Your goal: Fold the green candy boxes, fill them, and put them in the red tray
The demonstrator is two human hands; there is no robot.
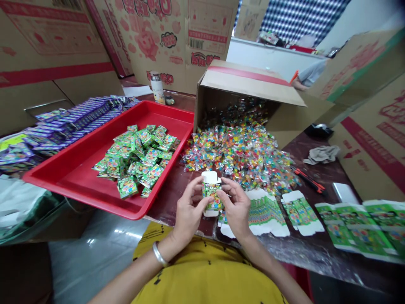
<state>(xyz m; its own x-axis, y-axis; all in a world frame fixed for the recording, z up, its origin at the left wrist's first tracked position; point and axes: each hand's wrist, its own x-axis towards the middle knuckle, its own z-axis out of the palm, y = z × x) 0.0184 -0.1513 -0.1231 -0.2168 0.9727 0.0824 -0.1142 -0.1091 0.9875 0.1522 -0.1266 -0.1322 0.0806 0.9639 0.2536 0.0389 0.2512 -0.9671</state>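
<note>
Between my two hands is a small green candy box (211, 195), upright, its white end flaps standing out at top and bottom. My left hand (189, 207) grips its left side, thumb across the front. On the other side, my right hand (234, 204) pinches the right edge, thumb on the front. Just beyond lies a heap of clear candy packets (240, 152) with colourful sweets, spilling from an open carton (253, 86). Flat green box blanks (265, 213) are fanned out on the table beside my right hand.
A red tray (76, 177) with a pile of filled-out green boxes (139, 156) stands left. Purple packs (79, 122) line its far side. Further right lie more blanks (302, 211), a red-black tool (308, 180), a cloth (322, 154) and stacked green sheets (360, 228). A flask (157, 88) stands behind.
</note>
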